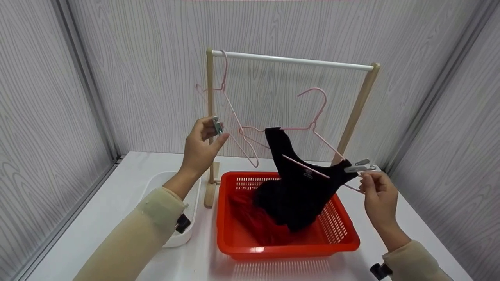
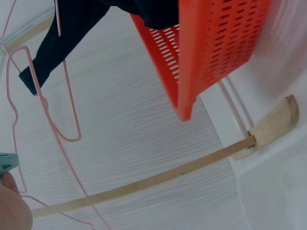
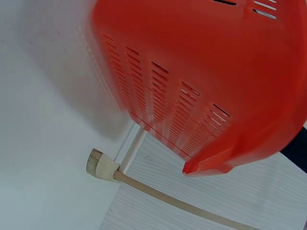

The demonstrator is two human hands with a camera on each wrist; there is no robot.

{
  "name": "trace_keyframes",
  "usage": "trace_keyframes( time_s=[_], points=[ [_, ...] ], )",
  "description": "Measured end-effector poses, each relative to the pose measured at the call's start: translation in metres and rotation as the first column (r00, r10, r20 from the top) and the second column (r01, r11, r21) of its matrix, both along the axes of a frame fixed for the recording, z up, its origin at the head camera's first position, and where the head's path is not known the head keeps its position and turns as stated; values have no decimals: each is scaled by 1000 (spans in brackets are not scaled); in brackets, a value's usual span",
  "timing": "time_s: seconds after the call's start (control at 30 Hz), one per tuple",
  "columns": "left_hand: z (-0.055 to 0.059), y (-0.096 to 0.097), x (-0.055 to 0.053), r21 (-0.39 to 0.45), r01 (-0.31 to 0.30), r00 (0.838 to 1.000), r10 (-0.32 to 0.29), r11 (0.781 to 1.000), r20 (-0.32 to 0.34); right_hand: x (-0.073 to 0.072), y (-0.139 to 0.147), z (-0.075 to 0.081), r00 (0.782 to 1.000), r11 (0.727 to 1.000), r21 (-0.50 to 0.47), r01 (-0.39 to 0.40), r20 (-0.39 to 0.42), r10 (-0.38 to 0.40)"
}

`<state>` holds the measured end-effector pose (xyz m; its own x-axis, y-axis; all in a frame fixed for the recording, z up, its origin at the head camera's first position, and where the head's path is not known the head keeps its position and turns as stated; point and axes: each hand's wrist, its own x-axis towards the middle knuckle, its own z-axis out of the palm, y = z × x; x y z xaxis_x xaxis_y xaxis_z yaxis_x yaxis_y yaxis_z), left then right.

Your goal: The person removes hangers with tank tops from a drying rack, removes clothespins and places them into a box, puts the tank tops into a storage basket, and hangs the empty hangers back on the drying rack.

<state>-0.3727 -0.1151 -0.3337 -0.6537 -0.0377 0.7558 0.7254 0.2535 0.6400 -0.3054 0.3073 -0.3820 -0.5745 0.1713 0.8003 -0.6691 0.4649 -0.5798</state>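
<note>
Found both hands well apart, either side of a black fabric garment [image 1: 300, 191] with broad straps. Saw left hand [image 1: 203, 146] raised, pinching a small grey-green clip [image 1: 217, 125] between thumb and fingers; picked up the same at the near edge of the left wrist view. Saw right hand [image 1: 381, 195] lower, fingers curled on the right end of a thin pink hanger [image 1: 313, 125]. Noted a light grey clip [image 1: 360, 168] just above right fingertips, clamped at the garment's right strap, by the hanger's sloping arm. Could not tell whether right fingertips touched this clip as well.

Placed garment between the hands: left strap over the hanger's other arm, lower part hanging down into the basket below. Noted part of the hanger's lower bar across the garment's front, by a small pale printed mark. Saw held hanger's hook beneath and apart from a white rod [image 1: 293, 60], on a light wooden rack [image 1: 357, 109] beyond the hands.

Found a second pink hanger [image 1: 234, 112] on the rod's left end, just behind left hand. Below and between the hands, noted a red plastic basket [image 1: 273, 249] with slotted sides, dark red cloth [image 1: 261, 218] inside beside the black fabric. Below left hand, partly covered by forearm, saw a white rounded tray [image 1: 177, 242] on a white surface [image 1: 101, 218].
</note>
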Motion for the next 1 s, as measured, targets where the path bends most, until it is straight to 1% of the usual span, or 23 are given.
trace_keyframes(
  time_s=[0.13, 0.23, 0.4, 0.47, 0.63, 0.73, 0.87, 0.93, 1.0],
  points=[
    [-11, -15, 5, 8, -15, 999, 15, 1000, 45, -1, 1, -1, 1000, 1000, -2, -1, -1, 1],
    [-20, -28, 7, -9, -27, 996, 28, 1000, 90, -3, 2, -1, 1000, 1000, 3, -12, -22, 12],
    [-37, -49, 9, -43, -78, 984, 84, 996, 160, -7, 3, -1, 997, 999, 2, -49, -61, 49],
    [-44, -57, 11, -49, -98, 977, 105, 994, 184, -7, 4, -2, 997, 999, 4, -47, -61, 47],
    [-59, -71, 16, -91, -140, 953, 159, 986, 257, -6, 3, -3, 998, 999, 5, -37, -47, 37],
    [-66, -77, 18, -123, -152, 937, 183, 981, 299, -5, 3, -2, 999, 999, 3, -32, -44, 32],
    [-77, -84, 20, -140, -147, 913, 188, 979, 361, -4, 3, 0, 999, 999, 0, -33, -42, 33],
    [-82, -87, 21, -154, -137, 898, 188, 978, 398, -3, 3, 0, 999, 999, -2, -34, -38, 34],
    [-87, -90, 22, -175, -130, 887, 193, 976, 418, -3, 3, -1, 999, 1000, -1, -30, -36, 30]
  ],
)
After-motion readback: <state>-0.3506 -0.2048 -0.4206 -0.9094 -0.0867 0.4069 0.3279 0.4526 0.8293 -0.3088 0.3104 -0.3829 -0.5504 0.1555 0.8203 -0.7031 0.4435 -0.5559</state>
